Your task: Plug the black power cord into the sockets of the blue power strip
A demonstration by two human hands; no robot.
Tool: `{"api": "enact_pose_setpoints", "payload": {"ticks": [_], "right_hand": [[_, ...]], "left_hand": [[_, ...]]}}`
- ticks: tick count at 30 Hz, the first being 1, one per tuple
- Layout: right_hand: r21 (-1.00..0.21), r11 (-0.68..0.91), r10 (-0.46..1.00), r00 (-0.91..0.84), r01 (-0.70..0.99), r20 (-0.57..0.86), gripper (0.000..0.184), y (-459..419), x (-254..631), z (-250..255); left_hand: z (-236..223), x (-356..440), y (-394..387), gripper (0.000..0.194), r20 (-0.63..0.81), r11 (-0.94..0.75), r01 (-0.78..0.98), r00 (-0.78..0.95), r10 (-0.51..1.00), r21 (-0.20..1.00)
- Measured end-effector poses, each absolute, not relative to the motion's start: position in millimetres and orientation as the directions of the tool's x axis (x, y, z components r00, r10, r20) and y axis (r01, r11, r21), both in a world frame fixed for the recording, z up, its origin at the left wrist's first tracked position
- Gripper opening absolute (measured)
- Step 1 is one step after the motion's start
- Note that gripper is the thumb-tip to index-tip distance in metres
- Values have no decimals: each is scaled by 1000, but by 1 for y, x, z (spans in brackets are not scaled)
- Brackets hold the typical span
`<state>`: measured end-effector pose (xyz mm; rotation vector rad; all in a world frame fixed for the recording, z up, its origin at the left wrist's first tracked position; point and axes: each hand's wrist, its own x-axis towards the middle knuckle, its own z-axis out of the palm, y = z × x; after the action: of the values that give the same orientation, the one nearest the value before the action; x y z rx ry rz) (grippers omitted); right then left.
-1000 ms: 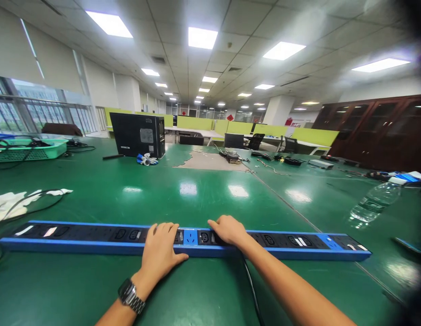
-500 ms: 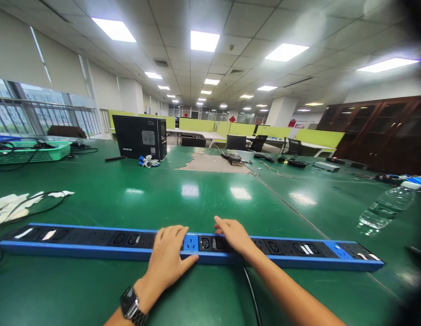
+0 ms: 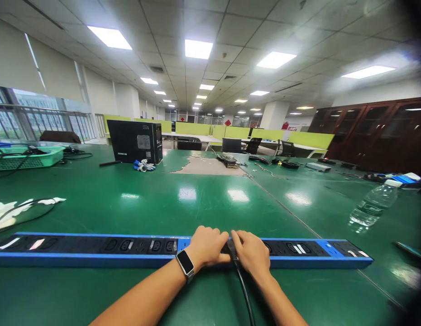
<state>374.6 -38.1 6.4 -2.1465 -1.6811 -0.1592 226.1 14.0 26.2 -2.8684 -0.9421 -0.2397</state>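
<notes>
Centrally, half-curled left hand (image 3: 208, 246) and right hand (image 3: 254, 253) flank a black plug (image 3: 233, 251) — grip unclear — over a long blue-and-black socket strip (image 3: 88, 261), white labels (image 3: 300, 248) illegible, left end cropped.

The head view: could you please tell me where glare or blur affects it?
In the head view, ceiling lights wash out and reflect as glare patches on the green tabletop; in the head view, a dark blur edges the right side; in the head view, the power strip looks fairly sharp.
</notes>
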Motion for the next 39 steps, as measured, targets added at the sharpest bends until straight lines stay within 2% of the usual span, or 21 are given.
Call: {"api": "enact_pose_setpoints", "payload": {"ticks": [4,7,9,13,16,19,22,24,31,36,39], "right_hand": [[-241,-202,909,273,949,314,44,-37,373,10],[-260,-198,914,274,945,299,42,-37,374,8],[-315,-146,920,245,938,305,39,-39,378,4],[-443,250,920,-68,861,387,34,-49,396,-1],[-422,425,884,-267,801,383,44,-56,403,0],[-329,356,891,-212,874,402,52,-54,395,-2],[-235,220,863,-77,947,499,36,-48,378,-7],[-208,175,846,-40,962,531,32,-45,368,-10],[-325,67,867,106,943,487,32,-45,358,-7],[-374,48,889,132,926,439,34,-47,357,-4],[-369,68,871,125,927,475,33,-47,357,-8]], "left_hand": [[29,226,18,47,148,-874,472,878,455,-112],[29,228,19,39,150,-878,465,882,447,-115],[28,229,18,39,157,-867,486,870,468,-110],[26,214,12,48,254,-827,560,808,532,-47],[23,187,5,65,292,-800,600,762,578,19],[17,166,-2,78,250,-751,659,723,644,29],[12,161,-6,80,210,-716,698,698,685,13],[10,164,-6,79,207,-702,712,686,698,9],[8,167,-5,79,219,-705,709,685,695,15],[8,166,-4,76,222,-700,714,679,699,19],[9,167,-3,76,222,-703,711,682,697,19]]}}
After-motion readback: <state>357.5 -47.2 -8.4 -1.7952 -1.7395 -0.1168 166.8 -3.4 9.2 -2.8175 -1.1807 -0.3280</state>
